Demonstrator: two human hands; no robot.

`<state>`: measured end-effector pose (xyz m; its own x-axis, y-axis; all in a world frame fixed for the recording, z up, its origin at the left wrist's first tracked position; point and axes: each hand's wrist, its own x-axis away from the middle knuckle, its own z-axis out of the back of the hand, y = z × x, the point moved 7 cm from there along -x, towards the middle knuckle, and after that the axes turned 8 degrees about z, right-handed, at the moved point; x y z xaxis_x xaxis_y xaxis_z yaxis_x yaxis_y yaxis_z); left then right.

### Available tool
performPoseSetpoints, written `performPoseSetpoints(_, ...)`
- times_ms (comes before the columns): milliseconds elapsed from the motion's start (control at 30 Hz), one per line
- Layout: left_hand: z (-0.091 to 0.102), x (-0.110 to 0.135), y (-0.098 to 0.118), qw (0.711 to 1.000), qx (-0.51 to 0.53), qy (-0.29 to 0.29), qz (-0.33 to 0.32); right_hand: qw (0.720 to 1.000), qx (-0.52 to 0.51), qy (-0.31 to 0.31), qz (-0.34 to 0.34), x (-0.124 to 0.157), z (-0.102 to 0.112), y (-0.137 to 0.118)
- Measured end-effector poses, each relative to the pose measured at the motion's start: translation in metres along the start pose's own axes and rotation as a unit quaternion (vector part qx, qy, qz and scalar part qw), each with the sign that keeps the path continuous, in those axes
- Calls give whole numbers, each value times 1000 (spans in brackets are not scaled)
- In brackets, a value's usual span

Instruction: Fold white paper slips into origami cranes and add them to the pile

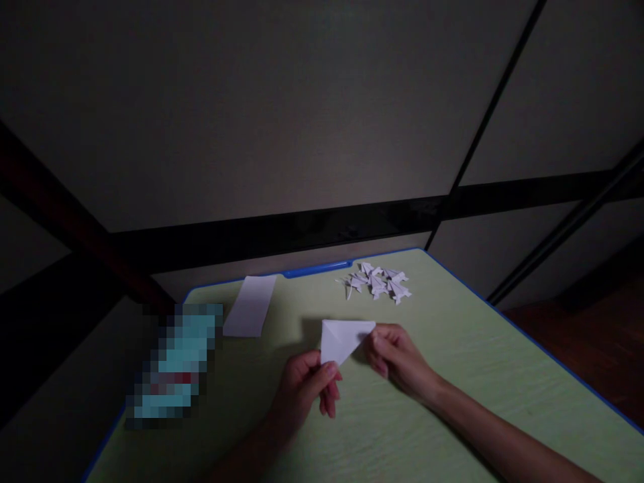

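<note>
Above the near middle of the pale green, blue-edged desk (453, 322), a white, flat, folded paper triangle with one blunted corner (345, 341) is held up between the two hands. By the left hand (308, 388), its lower corner is pinched, with the thumb laid on the front face and the other fingers curled loosely beneath. By the right hand (395, 350), the right-hand tip is gripped between the thumb and bent forefinger, the remaining fingers being folded in toward the palm. A faint crease is seen near the upper left corner of the paper.

Beyond the hands, toward the far edge and slightly to the right, a loose cluster of small, pointed white folded-paper figures (378, 286) is spread on the desk. At its left side, thin white strands (349, 290) are seen; what they are made of cannot be told. Farther left, a flat, oblong white paper sheet (251, 306) is laid near the back edge. A long blue recessed tray (318, 270) is set into that edge between the sheet and the cluster. At the left border, a turquoise object with a red patch (181, 345) is obscured by coarse pixels.

Behind the desk, a greyish panelled surface (302, 121) is crossed by a glossy black band (282, 233).
</note>
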<state>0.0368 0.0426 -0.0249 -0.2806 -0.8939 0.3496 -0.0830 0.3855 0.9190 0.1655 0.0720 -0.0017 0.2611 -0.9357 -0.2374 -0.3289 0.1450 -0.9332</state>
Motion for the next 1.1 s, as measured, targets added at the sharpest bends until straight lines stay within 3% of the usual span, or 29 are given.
performPoseSetpoints(67,-9,0,-3,999,-16,-34,15,996,54,-65,-33,9,-23,12)
performPoseSetpoints(167,-18,2,-7,997,-42,-58,24,995,39,-71,-60,16,-40,18)
performPoseSetpoints(267,-20,4,-9,997,-52,-53,24,989,-10,-129,-70,21,-56,14)
performPoseSetpoints(333,-20,5,-10,996,-56,-58,29,988,-11,-137,-67,22,-58,10)
performPoseSetpoints(500,-17,7,-7,995,-74,-68,28,997,38,-67,-28,18,-41,2)
performPoseSetpoints(733,-12,2,-2,996,-69,-43,32,999,-30,5,-30,3,-9,13)
performPoseSetpoints(767,-9,2,-3,997,-68,-32,34,998,-57,38,-15,-1,1,8)
performPoseSetpoints(833,1,2,-4,997,-71,-3,42,981,-100,160,41,-3,28,-5)
performPoseSetpoints(900,9,3,-3,998,-51,24,31,977,-87,185,54,-1,36,-10)
performPoseSetpoints(967,11,3,2,999,-31,33,-2,989,-58,132,20,5,22,-5)
performPoseSetpoints(1067,-5,4,4,998,-51,-30,-27,1000,10,-5,-24,17,-19,7)
performPoseSetpoints(1100,-7,4,3,997,-62,-26,-22,998,32,-41,-32,20,-31,9)
